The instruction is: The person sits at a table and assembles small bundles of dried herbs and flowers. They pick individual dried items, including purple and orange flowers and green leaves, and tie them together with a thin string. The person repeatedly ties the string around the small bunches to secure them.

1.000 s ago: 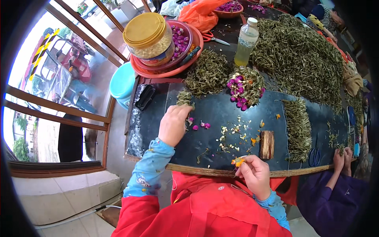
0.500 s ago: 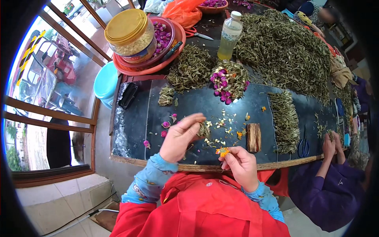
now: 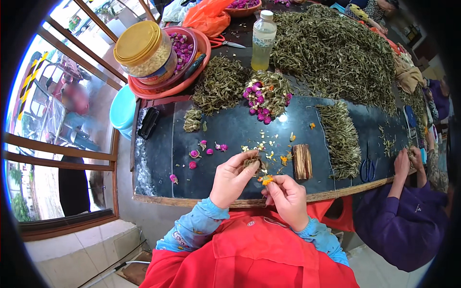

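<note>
My left hand (image 3: 232, 180) is closed round a small bundle of dried leaves (image 3: 253, 165), held just above the near edge of the dark table (image 3: 158, 178). Right beside it, my right hand (image 3: 291, 201) pinches an orange dried flower (image 3: 265, 180) between thumb and fingers. The flower is close to the bundle; whether they touch I cannot tell. Loose purple flowers (image 3: 194, 154) lie left of my hands. Pale petals (image 3: 260, 145) and orange bits (image 3: 284, 159) are scattered beyond them. A short wooden block (image 3: 302, 162) stands to the right of these.
Farther back are a mound of leaves with purple flowers (image 3: 266, 98), a small tied bundle (image 3: 193, 119), a bottle (image 3: 263, 42) and a lidded jar (image 3: 145, 53) in basins. Rightward lie a leaf row (image 3: 340, 139), blue-handled scissors (image 3: 368, 169) and a purple-sleeved co-worker (image 3: 403, 216).
My left hand has moved right and down, bringing the leaf bundle up to the flower in my right hand. More purple flowers show where it was. The whole view has shifted slightly.
</note>
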A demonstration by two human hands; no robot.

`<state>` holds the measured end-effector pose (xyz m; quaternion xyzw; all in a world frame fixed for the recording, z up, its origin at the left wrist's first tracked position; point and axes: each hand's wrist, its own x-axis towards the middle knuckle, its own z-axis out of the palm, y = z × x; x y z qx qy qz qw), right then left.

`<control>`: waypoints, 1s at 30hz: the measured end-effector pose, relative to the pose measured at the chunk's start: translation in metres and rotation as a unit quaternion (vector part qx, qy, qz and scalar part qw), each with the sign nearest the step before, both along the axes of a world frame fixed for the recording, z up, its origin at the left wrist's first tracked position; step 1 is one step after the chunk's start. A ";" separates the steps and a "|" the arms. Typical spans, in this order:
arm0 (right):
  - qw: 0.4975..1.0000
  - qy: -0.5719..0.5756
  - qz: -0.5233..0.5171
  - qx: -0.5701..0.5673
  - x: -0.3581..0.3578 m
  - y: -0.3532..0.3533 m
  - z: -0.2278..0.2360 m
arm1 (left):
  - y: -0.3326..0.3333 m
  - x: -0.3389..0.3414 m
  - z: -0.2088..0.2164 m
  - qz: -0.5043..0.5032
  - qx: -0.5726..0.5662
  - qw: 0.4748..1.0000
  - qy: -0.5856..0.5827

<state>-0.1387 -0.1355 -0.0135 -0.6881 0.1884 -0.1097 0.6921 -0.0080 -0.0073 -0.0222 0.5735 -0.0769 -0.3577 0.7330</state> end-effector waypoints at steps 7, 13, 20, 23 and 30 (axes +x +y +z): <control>0.999 0.015 -0.026 -0.035 0.005 0.000 0.001 | -0.008 -0.015 0.001 0.035 0.022 0.978 -0.206; 0.997 0.013 -0.033 -0.061 0.005 0.005 0.005 | -0.002 -0.017 0.015 0.002 0.154 0.832 -0.533; 0.993 -0.033 -0.047 -0.103 0.014 0.006 0.012 | 0.000 -0.026 0.010 -0.002 0.105 0.847 -0.520; 0.999 0.007 -0.023 -0.034 0.012 0.004 0.007 | 0.001 -0.022 0.014 0.012 0.118 0.858 -0.500; 0.996 -0.022 -0.031 0.081 0.008 0.003 0.008 | 0.007 -0.017 0.015 -0.067 -0.109 0.969 -0.209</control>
